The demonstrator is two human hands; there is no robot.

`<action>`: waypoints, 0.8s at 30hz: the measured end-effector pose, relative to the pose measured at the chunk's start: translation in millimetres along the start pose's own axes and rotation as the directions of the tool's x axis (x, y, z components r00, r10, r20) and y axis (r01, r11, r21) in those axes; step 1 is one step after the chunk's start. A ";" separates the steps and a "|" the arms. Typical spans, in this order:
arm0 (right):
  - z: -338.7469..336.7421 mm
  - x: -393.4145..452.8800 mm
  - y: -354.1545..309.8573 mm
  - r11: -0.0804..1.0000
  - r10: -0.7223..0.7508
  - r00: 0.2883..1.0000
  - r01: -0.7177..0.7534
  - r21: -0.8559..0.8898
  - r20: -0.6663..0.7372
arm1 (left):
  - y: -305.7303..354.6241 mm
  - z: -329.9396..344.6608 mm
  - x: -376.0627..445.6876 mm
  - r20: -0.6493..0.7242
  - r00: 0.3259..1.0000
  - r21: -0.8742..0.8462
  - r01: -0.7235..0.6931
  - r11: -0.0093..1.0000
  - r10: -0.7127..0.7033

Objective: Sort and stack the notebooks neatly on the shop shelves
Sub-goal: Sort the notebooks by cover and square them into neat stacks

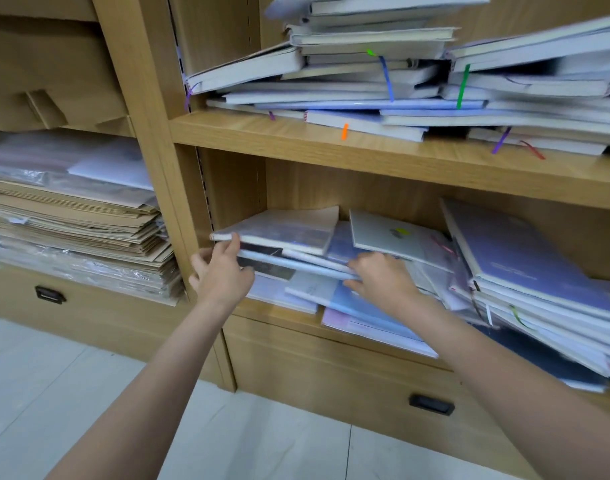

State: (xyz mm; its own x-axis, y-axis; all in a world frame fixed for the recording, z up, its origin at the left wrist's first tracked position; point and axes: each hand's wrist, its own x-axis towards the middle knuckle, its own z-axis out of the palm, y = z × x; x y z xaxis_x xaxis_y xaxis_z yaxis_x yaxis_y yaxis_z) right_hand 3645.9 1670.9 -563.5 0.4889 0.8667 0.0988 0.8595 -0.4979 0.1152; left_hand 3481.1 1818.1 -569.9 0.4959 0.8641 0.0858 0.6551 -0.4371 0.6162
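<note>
Head view shows the wooden shelf unit (383, 157) with 2 boards full of notebooks, and the risks go from big to small. The biggest risk, in my judgement, is the right pile (525, 271) on the lower board: it leans to the left and its lower books hang over the front edge, so a pull on the books beside it could make it slide down to the floor (71, 386). The upper heap (383, 74) is also crooked, but the hands do not touch it. The left pile (296, 258), where the work is now, lies fanned out, with some covers past the board edge. The left hand (220, 271) lifts the top book (283, 228) at its left corner, thumb above and fingers below, so this hand is clamped on that book. The right hand (383, 275) has its fingers curled over the front edge of a thin blue book (303, 266) in the same pile; the covers look glossy, so a book may slip out. Free room is only above the left pile and along the side wall (227, 188); to the right it is tight.
</note>
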 end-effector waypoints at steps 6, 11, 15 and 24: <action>-14.9 -7.0 5.8 0.995 0.061 0.993 -0.054 0.080 -0.098 | 18.4 -6.0 -7.0 -0.160 0.986 -0.415 -0.027 0.909 -0.044; 9.3 -33.4 -13.5 0.998 0.038 0.998 -0.041 -0.048 -0.057 | -5.1 12.5 -29.4 0.270 0.959 -0.952 0.280 0.123 -0.091; 16.6 -48.4 -25.5 0.999 0.013 0.994 -0.019 -0.046 -0.110 | -14.2 34.0 -38.5 0.425 0.890 -0.905 0.421 -0.057 -0.164; 9.9 -6.0 -47.2 0.909 -0.206 0.964 0.252 0.332 -0.166 | -3.6 51.4 -39.8 0.608 0.768 -0.793 0.602 -0.094 -0.202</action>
State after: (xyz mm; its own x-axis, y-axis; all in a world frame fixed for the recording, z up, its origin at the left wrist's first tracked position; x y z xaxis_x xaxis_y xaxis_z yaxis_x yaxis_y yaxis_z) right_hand 3603.9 1689.4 -579.3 0.2695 0.9337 0.2358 0.9539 -0.2252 -0.1985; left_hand 3488.3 1772.5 -615.8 0.5945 0.6007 -0.5345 -0.2148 0.7592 0.6144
